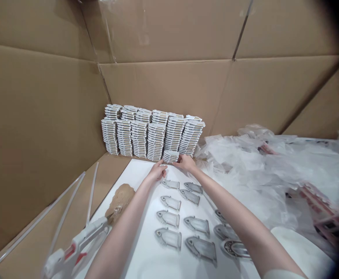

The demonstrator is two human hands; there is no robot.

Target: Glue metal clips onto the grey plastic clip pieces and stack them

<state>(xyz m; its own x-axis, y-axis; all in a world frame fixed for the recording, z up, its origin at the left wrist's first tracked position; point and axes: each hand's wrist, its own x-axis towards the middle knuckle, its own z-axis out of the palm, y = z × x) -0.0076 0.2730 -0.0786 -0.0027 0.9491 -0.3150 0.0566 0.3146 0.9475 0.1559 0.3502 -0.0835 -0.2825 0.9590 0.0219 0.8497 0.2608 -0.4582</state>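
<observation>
Brown cardboard walls (163,35) enclose the station at the left and rear. To the right lies a heap of clear plastic bags (245,170), with pink printed items (323,209) visible among them. A white work surface (142,259) occupies the centre. Against the rear wall stand six columns of stacked white-edged pieces (156,135), side by side and leaning slightly. At lower left sits a white hot-glue gun (85,234) with red parts, its nozzle end near a brown glue-marked scrap (120,199); translucent glue sticks (92,193) lie beyond it on cardboard. The right hand (186,162) is at the right side of a short stack (171,156), fingertips touching it; whether they grip cannot be determined. The left hand (157,171) is at the stack's lower left corner, fingers loosely bent with nothing visible within them; contact cannot be confirmed. This short stack is located directly in front of the fifth column from the left. Nearer the camera, grey arch-shaped frames (168,219) lie flat in rough columns, points to the left, some partly covered by the right forearm. One ornate frame (236,248) shows a darker scrolled pattern.
</observation>
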